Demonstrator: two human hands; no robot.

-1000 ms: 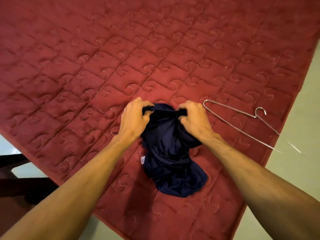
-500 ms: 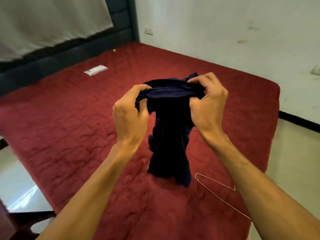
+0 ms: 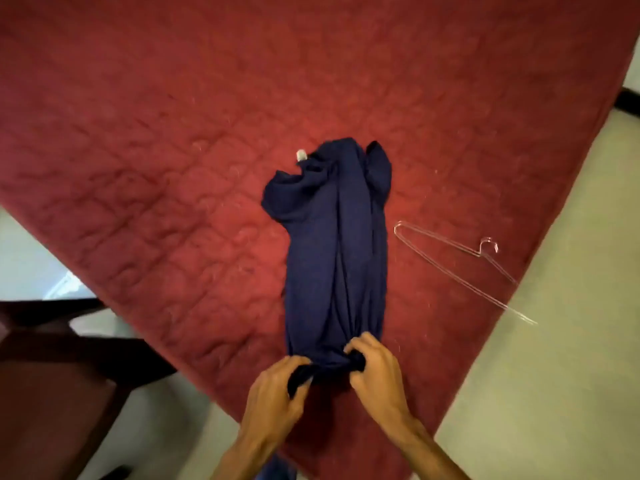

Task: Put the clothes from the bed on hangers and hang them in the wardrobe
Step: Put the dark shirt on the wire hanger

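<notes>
A dark navy garment (image 3: 334, 244) lies stretched out lengthwise on the red quilted bed (image 3: 173, 133), with a small white tag at its far end. Its near end is bunched between my hands. My left hand (image 3: 277, 393) grips the bunched edge on the left. On the right, my right hand (image 3: 375, 368) grips the same edge. A thin wire hanger (image 3: 453, 261) lies on the bed to the right of the garment, its tip sticking out over the bed's edge.
A dark wooden piece of furniture (image 3: 52, 393) stands at the lower left beside the bed. Pale floor (image 3: 554, 375) shows to the right of the bed corner and below it. A dark skirting strip (image 3: 627, 102) runs at the far right.
The garment was lifted off the bed and held up in both hands; now it lies flung out flat and long on the bed, with both hands still gripping its near end.
</notes>
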